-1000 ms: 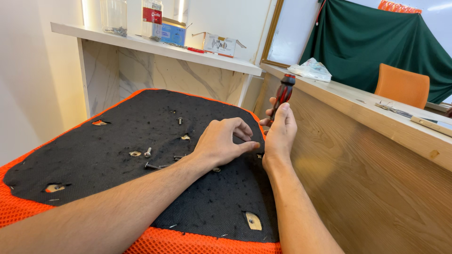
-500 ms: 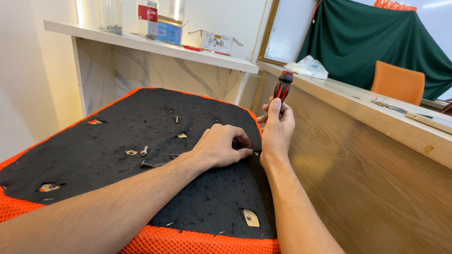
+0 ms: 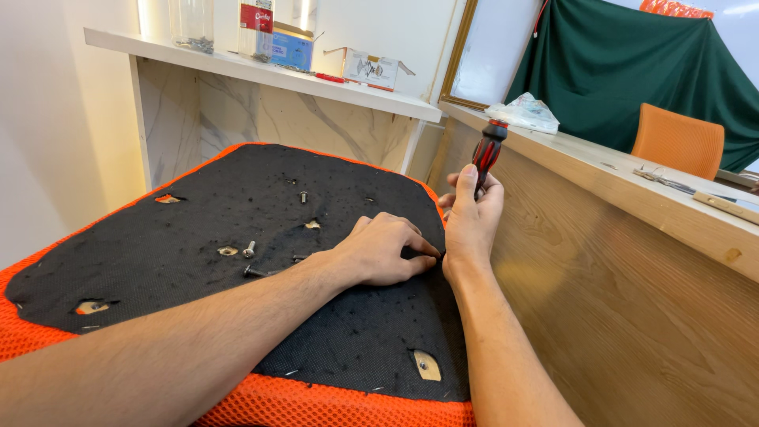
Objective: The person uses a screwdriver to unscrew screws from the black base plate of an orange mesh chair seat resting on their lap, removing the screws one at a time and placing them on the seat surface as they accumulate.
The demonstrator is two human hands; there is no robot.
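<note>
Makeshift furniture workshop, we judge: upturned orange chair seat (image 3: 237, 316) with loose bolts (image 3: 250, 249) near; raw wooden counter (image 3: 632, 261) right; marble-faced shelf (image 3: 261, 75) with boxes far; green backdrop cloth (image 3: 632, 71), orange chair (image 3: 678, 142) far right.

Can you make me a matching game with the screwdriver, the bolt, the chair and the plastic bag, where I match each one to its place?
Things:
1. screwdriver
2. bolt
3. chair
4. plastic bag

Places:
A. on the wooden counter
B. in the right hand
C. in front of the green curtain
D. standing on the black fabric, near the left hand

Pairs: 1-B, 2-D, 3-C, 4-A
</note>
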